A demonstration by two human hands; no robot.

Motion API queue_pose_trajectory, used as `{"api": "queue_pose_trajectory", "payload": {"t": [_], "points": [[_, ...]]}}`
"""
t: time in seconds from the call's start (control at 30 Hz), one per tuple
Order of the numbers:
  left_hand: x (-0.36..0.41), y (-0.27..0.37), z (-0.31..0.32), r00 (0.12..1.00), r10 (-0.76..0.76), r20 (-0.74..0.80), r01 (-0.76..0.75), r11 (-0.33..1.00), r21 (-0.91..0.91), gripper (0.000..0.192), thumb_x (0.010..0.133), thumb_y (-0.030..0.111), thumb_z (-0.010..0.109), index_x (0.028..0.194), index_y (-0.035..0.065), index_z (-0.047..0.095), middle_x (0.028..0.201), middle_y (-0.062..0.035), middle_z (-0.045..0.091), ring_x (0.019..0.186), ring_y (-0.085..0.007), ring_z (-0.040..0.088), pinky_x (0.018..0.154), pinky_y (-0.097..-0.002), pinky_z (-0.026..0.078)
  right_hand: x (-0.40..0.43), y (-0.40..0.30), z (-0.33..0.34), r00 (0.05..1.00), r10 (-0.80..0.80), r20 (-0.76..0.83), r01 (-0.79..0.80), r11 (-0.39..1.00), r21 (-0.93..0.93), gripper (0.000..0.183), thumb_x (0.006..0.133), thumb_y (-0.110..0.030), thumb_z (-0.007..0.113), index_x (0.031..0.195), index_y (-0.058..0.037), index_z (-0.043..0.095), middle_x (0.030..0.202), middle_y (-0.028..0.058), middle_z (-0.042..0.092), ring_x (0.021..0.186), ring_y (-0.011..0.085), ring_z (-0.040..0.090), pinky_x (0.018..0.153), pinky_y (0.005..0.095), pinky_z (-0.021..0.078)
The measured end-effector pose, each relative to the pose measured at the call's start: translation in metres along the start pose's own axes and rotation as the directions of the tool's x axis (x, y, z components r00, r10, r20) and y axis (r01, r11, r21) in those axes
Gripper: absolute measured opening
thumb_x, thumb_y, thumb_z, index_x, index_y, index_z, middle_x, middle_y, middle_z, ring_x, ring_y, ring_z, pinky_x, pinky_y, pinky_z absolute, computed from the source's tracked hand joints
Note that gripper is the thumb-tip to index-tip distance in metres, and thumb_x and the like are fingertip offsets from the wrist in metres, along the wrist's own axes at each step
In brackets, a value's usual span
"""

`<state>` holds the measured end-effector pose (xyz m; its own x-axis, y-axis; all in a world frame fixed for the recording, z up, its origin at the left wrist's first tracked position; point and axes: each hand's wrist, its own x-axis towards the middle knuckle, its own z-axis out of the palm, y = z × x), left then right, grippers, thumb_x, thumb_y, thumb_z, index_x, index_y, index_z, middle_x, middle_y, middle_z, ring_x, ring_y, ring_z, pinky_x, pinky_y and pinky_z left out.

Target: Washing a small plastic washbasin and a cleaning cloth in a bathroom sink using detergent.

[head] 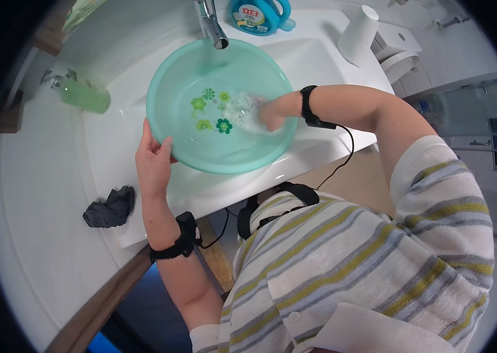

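A round mint-green plastic basin (173,150) with water in it stands in the white sink, its bottom printed with green flowers. My left hand (153,154) grips the basin's rim at the left, thumb on the inner side. On the right side of the basin my right hand (272,114) reaches into the water, amid splashing and bubbles; its fingertips are hidden, so whether it holds anything does not show. Above the basin's far rim hangs the chrome faucet (215,33). A dark grey crumpled cloth (111,207) lies on the counter at the left, near my left forearm.
A green pump bottle (84,95) lies within view at the left. Behind the basin stand a blue detergent bottle (255,20) and, farther right, a white cup-like container (358,35). The white sink edge (284,170) runs between the basin and my body. Cables hang from both wrist straps.
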<state>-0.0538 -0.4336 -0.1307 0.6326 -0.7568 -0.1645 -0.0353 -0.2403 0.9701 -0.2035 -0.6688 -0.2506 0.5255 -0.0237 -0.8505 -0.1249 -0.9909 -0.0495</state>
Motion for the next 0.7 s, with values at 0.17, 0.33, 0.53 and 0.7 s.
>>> {"api": "queue_pose_trajectory", "payload": {"t": [0.17,0.33,0.53,0.7], "points": [[-0.001,-0.001,-0.001,1.000,-0.013,-0.015,0.013,1.000,-0.025,0.060,0.081,0.001,0.047,0.135,0.0009,0.021,0.090,-0.0039,0.057,0.069,-0.0065,0.053,0.056,-0.0209,0.046,-0.005,-0.050,-0.023,0.814,-0.555,-0.170,0.577,0.740,0.346,0.048,0.068,-0.004,0.049,0.116,-0.0017,0.046,0.115,0.0178,0.050,0.105,0.0320,0.047,0.089,0.0379,0.0359],[-0.001,0.003,0.000,0.999,0.031,0.027,-0.031,1.000,-0.003,0.060,0.080,0.000,0.047,0.135,0.0022,0.022,0.089,-0.0031,0.056,0.067,-0.0058,0.051,0.056,-0.0206,0.045,0.024,-0.071,-0.070,0.433,-0.596,-0.676,0.740,0.663,-0.111,0.059,0.067,-0.005,0.055,0.123,-0.0059,0.039,0.123,0.0163,0.039,0.118,0.0328,0.033,0.095,0.0426,0.0302],[-0.002,-0.004,-0.003,0.999,-0.025,-0.046,0.027,0.998,0.048,0.061,0.080,-0.001,0.048,0.135,0.0039,0.023,0.087,-0.0028,0.056,0.065,-0.0054,0.050,0.054,-0.0203,0.044,0.041,-0.022,-0.115,0.687,-0.203,-0.698,0.266,0.964,-0.019,0.070,0.068,-0.018,0.059,0.131,-0.0170,0.027,0.132,0.0079,0.030,0.122,0.0284,0.030,0.091,0.0497,0.0304],[-0.003,-0.005,-0.001,0.997,-0.053,-0.062,0.058,0.996,0.074,0.061,0.079,0.000,0.050,0.135,0.0046,0.024,0.083,-0.0019,0.056,0.064,-0.0053,0.050,0.054,-0.0201,0.044,0.040,0.023,-0.072,0.806,0.054,-0.590,-0.093,0.995,-0.036,0.061,0.072,-0.019,0.056,0.129,-0.0163,0.032,0.134,0.0062,0.029,0.125,0.0277,0.027,0.094,0.0442,0.0308]]}}
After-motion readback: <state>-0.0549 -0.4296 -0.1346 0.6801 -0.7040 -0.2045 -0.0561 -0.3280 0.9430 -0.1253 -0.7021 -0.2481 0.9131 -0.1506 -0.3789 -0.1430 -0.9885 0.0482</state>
